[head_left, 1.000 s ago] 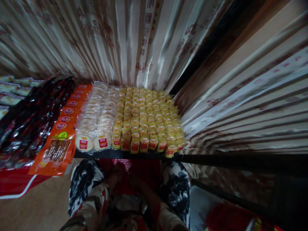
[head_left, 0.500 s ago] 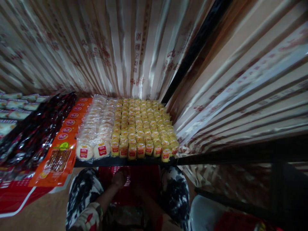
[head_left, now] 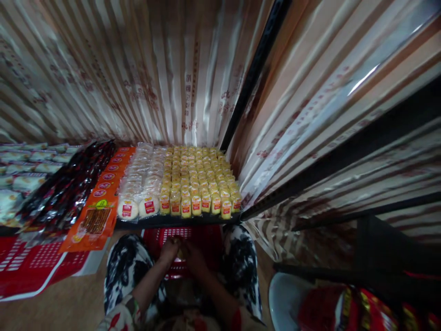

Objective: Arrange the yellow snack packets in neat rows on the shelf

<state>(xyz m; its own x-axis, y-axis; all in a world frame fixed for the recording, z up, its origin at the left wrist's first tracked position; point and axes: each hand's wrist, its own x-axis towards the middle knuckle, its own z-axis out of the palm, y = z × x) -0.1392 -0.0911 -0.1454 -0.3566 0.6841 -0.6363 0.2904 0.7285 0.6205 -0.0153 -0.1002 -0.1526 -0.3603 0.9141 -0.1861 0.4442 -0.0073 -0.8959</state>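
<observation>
Both hands have come together, the red basket [head_left: 206, 236] directly beneath the grip. Their left hand [head_left: 170, 250] and right hand [head_left: 195, 255] touch; whether either grip holds anything is too dark to tell. Yellow packs [head_left: 200, 184] line the shelf [head_left: 179, 222] just beyond. Judging by those rows, slow, careful handling suits.

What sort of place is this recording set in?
Probably a small food shop or stall: a shelf holds tight rows of yellow snack packets, wrapped round cakes and orange sausage packs, and a red basket sits between the person's knees.
</observation>
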